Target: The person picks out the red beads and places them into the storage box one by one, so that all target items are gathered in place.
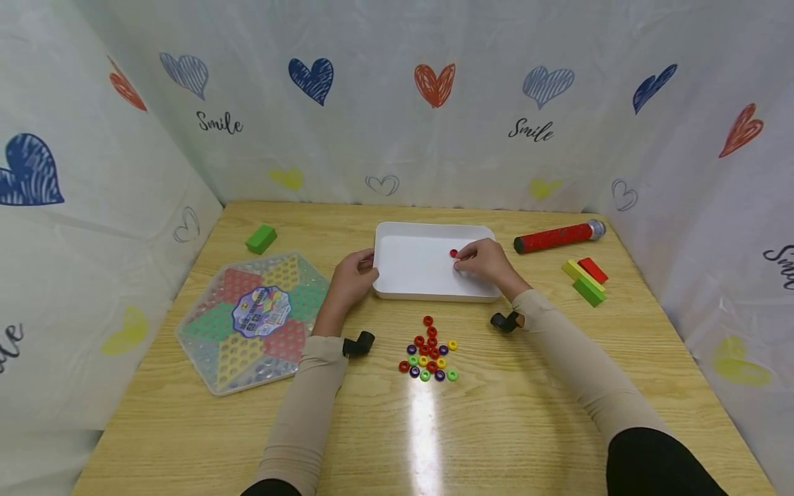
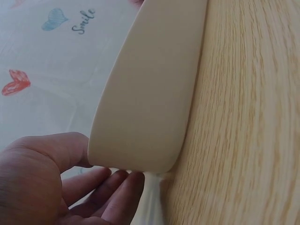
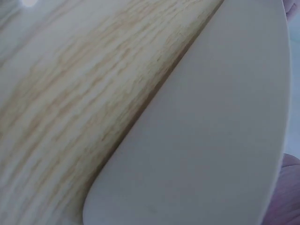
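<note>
A white rectangular tray (image 1: 414, 265) lies on the table. My left hand (image 1: 352, 279) grips its left end; in the left wrist view the thumb (image 2: 70, 147) goes over the rim and the fingers (image 2: 126, 192) lie against the outer end wall. My right hand (image 1: 486, 265) reaches over the tray's right part, thumb and fingertips pinching a small red ring bead low over the tray floor. Another red ring bead (image 1: 453, 253) shows right at these fingertips. In the right wrist view the tray wall (image 3: 201, 126) hides most of the hand.
Several red, yellow, green and purple ring beads (image 1: 432, 353) lie in front of the tray. A hexagonal game board (image 1: 207, 355) is at left, with a green block (image 1: 261, 239) behind it. At right are a red tube (image 1: 555, 238) and several coloured blocks (image 1: 588, 292).
</note>
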Demonstrator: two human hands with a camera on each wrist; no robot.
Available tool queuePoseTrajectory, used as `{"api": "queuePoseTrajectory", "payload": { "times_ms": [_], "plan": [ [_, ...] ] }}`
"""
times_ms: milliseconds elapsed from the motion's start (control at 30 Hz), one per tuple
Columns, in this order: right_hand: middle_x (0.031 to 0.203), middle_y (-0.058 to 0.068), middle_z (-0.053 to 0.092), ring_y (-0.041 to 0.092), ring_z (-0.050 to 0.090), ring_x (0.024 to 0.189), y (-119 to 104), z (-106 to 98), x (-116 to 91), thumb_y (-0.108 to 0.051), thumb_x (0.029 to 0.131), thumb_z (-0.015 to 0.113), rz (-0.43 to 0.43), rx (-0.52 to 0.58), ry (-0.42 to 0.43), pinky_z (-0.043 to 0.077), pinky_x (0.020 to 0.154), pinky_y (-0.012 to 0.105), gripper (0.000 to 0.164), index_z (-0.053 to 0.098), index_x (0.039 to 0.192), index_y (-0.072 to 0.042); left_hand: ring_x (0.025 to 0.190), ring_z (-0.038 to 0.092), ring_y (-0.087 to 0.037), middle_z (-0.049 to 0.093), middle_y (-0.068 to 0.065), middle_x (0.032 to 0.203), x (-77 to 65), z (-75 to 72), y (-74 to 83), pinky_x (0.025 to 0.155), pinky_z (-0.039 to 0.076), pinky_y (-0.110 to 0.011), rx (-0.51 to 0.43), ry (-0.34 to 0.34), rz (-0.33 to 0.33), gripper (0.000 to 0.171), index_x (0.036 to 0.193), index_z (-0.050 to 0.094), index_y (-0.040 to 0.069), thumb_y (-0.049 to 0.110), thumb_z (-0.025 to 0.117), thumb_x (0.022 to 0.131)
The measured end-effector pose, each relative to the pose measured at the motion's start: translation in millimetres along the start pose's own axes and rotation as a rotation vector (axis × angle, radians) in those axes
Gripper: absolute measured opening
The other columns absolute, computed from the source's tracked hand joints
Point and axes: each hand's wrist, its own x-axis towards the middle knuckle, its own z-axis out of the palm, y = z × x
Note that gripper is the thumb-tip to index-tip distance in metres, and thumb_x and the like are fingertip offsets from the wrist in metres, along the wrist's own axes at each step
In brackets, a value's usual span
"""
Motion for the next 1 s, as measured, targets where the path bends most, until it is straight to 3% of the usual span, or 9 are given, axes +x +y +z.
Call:
{"api": "queuePoseTrajectory", "payload": {
  "times_ms": [533,1000],
  "plan": [
    [0.103,0.012,0.073,0.024,0.054,0.082,-25.6,-12.8,-31.1,-0.02,0.088,0.078,-0.097,-0.014,0.014,0.045,0.065,0.031,0.026,0.078,0.109,-0.005,0.132,0.057,-0.03,0.057,-0.015,0.144,-0.2,0.2,0.2,0.111,0.048,-0.044,-0.01,-0.008,-0.003,0.054,0.148,0.051,0.006,0.012,0.057,0.095],
    [0.094,0.009,0.074,0.02,0.06,0.079,-42.7,-4.2,-66.9,-0.016,0.085,0.08,-0.246,0.014,-0.02,0.048,0.068,0.028,0.024,0.079,0.105,-0.003,0.132,0.057,-0.03,0.058,-0.014,0.143,2.7,0.4,-2.0,0.112,0.046,-0.046,-0.005,-0.012,-0.015,0.054,0.148,0.052,0.008,0.015,0.058,0.094]
  ]
}}
